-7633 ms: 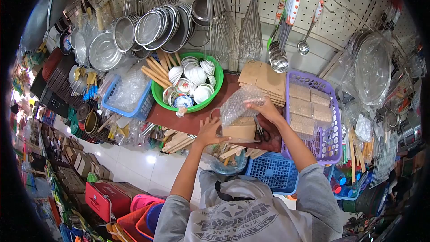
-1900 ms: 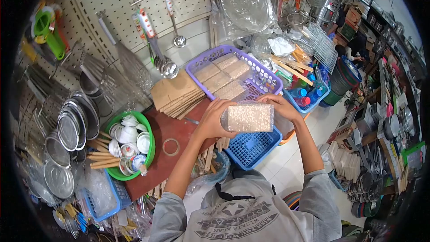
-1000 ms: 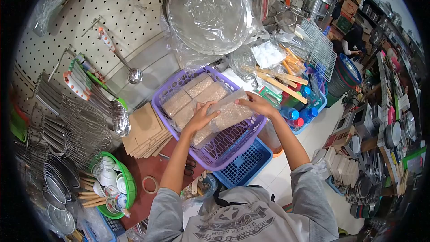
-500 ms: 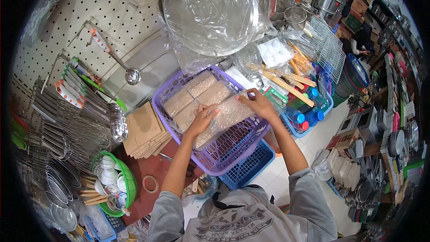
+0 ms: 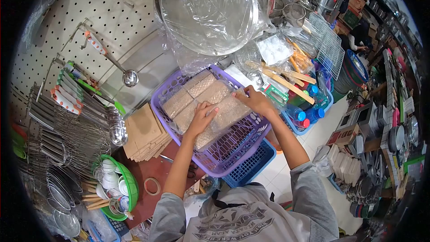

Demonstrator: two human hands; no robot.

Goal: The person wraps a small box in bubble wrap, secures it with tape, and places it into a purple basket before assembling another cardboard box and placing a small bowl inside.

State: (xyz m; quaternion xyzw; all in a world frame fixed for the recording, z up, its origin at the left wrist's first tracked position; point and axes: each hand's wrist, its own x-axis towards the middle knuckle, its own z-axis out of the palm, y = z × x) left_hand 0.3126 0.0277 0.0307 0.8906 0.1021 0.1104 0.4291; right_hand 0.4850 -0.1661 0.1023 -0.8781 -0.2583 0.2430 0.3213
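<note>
I read no text with confidence: the inverted print on the grey shirt point(image 5: 233, 224), below the purple basket point(image 5: 233, 149), is too small.

Hanging ladle point(image 5: 130, 77); green basin point(image 5: 132, 184); cardboard sheets point(image 5: 143, 131)

White pegboard wall point(image 5: 112, 13) behind a dark red counter point(image 5: 143, 170), pale tiled floor point(image 5: 329, 118) alongside.

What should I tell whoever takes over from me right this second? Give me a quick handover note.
Left hand: flat on the bubble-wrapped package.
Right hand: on the package's far end, grip unclear.
Things: the package lies in the purple basket beside other wrapped packages; a cardboard stack lies next to the basket.
Done: package wrapped and in the basket.
Left: likely just settling it and letting go.
</note>
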